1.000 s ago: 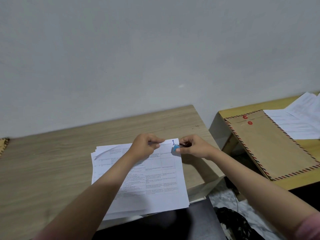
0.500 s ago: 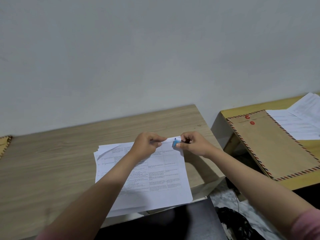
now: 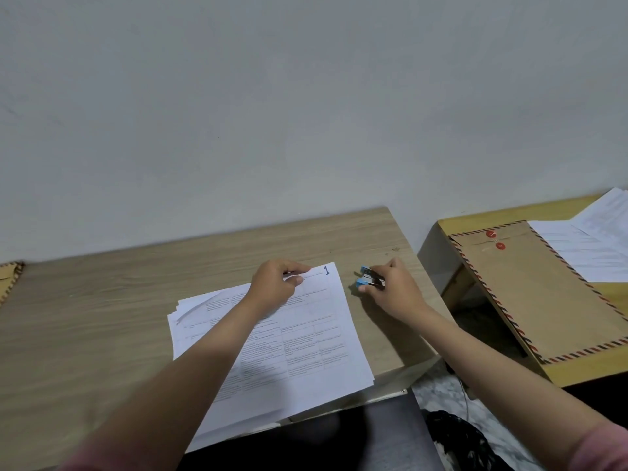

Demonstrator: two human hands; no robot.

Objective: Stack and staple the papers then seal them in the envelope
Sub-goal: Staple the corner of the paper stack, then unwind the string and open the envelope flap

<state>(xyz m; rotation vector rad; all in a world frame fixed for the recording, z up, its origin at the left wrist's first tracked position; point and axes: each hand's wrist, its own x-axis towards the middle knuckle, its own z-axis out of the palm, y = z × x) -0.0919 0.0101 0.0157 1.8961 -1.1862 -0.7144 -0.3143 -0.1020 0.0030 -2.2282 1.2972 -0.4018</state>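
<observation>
A pale wood-grain desk (image 3: 102, 317) carries a stack of white printed papers (image 3: 306, 351) lying flat near its front edge, the sheets slightly fanned at the left. On a yellow side table (image 3: 577, 372) to the right lies a brown string-tie envelope with striped border (image 3: 543, 294), partly under loose white sheets (image 3: 584, 253). A handwritten "1" (image 3: 327, 270) marks the top page's far right corner. The left hand (image 3: 275, 287) pinches the stack's far edge just left of that numeral. The right hand (image 3: 394, 290), off the paper, grips a small blue stapler (image 3: 367, 278) in closed fingers just right of the corner.
</observation>
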